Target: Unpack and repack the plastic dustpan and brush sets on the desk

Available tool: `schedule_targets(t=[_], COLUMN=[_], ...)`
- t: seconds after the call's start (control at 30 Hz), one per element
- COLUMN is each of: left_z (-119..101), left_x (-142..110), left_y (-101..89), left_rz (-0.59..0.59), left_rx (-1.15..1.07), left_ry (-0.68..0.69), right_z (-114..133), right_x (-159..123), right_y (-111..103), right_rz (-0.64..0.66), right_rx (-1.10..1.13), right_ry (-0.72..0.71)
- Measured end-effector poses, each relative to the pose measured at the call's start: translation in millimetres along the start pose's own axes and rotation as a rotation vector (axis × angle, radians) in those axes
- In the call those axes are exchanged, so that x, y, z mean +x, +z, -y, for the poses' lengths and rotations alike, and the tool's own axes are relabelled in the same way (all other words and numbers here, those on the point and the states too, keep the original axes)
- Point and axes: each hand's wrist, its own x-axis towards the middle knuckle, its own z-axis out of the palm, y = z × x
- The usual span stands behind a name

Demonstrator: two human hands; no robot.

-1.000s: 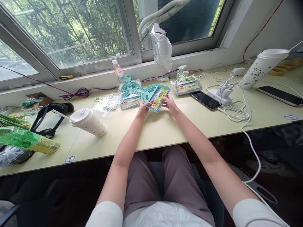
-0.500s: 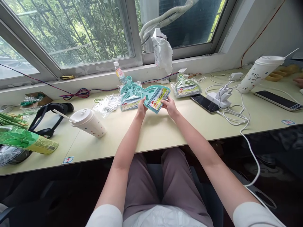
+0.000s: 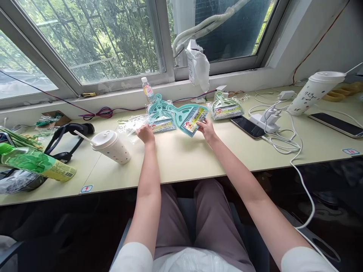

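R hand (image 3: 207, 130) holds dustpan (image 3: 179, 117) w/ brush (image 3: 190, 116) in it.

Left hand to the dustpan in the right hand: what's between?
Head view: another teal dustpan lies between the left hand and the held dustpan.

White short sleeves (image 3: 134, 257) – one near left, one near right – end above the elbows in plain hems. The white top (image 3: 193, 261) between them is creased; the trousers (image 3: 213, 219) are loose, dusty mauve – softly folded.
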Motion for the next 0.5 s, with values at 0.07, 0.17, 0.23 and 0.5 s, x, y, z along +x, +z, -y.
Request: schedule_targets(t=[0.07, 0.17, 0.23, 0.5], left_z=[-10.6, -34.3, -47.2, -46.8], left_x=[-3.8, -15.0, -24.0, -30.5], left_y=[1.1, 1.8, 3.9, 15.6], left_rz=[-0.049, -0.044, -0.034, -0.012], left_rx=[-0.112, -0.230, -0.244, -0.179], left_ry=[0.110, 0.347, 0.433, 0.284], right_z=[0.1, 1.1, 2.0, 3.2], right_x=[0.8, 2.2, 2.8, 1.9], right_y=[0.2, -1.1, -2.2, -2.0], right_rz=[-0.009, -0.036, -0.051, -0.116], right_rx=[0.011, 0.021, 0.027, 0.010], right_ry=[-0.006, -0.009, -0.006, 0.036])
